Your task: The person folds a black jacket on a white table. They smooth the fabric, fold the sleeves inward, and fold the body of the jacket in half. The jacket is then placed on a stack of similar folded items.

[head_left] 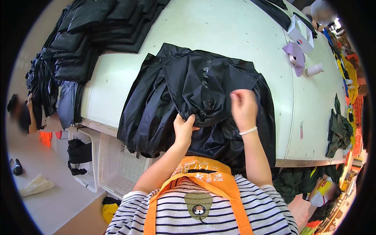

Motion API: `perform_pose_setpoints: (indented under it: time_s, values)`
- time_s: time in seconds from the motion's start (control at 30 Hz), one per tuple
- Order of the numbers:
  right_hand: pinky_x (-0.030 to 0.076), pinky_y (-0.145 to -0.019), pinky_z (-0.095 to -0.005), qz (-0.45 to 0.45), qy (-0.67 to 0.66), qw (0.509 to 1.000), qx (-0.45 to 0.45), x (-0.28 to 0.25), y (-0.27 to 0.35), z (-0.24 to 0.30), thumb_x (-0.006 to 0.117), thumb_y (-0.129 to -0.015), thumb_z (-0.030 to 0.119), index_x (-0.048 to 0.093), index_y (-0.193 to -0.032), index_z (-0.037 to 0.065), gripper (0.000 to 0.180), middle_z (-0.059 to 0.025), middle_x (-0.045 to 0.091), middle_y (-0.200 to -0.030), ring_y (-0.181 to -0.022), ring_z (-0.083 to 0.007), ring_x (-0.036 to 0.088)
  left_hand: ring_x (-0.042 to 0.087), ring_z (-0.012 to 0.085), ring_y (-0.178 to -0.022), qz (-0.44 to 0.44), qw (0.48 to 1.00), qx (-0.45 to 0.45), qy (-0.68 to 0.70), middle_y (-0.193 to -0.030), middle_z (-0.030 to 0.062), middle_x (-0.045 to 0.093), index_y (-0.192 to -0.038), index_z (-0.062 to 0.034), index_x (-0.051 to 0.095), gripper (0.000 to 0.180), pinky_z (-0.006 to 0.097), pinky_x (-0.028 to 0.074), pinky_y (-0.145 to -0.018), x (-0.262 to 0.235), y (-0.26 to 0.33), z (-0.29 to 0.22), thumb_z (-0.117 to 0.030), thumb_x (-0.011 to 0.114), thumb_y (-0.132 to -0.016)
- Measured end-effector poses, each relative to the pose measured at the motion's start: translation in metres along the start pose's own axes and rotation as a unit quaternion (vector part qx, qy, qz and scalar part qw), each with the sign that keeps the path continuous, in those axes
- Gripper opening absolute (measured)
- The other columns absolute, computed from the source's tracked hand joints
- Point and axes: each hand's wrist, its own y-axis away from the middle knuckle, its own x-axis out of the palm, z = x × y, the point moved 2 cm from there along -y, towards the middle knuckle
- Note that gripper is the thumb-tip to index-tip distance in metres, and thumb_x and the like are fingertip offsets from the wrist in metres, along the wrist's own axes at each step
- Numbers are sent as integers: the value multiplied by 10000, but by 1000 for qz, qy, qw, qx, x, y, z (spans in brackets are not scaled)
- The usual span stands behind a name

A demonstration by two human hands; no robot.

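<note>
Black garment (196, 98): heaped on table (243, 35), near edge, directly ahead of the person; long axis runs left to right. Left hand (184, 129): closed, pinching a fold at the near hem. Right hand (243, 107): fingers curled over upper layer, holding cloth. Both touching; neither nearer.

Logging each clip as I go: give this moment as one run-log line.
left hand: grips black garment fold | right hand: pinches garment's upper layer | garment: heaped on white table | folded stack: far left
</note>
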Motion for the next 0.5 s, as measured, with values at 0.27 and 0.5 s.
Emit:
perform_pose_setpoints:
  time_s: [0.27, 0.5]
  values:
    - [492, -820, -365, 673, -109, 724, 102, 179, 11, -50, 591, -833, 188, 660, -1038, 18, 275, -192, 664, -1006, -944, -307, 645, 599, 99, -653, 173, 982, 72, -26, -830, 46, 600, -1008, -2, 520, 147, 222, 502, -487, 58, 16, -56, -55, 588, -889]
    - [514, -799, -326, 179, -174, 965, 76, 53, -2, -34, 510, -876, 61, 637, -1053, 18, 221, -171, 668, -997, -954, -303, 650, 654, 206, -741, 182, 969, 69, -152, -897, 141, 662, -948, 10, 585, 249, 267, 519, -707, -53, -48, -67, -86, 392, -824]
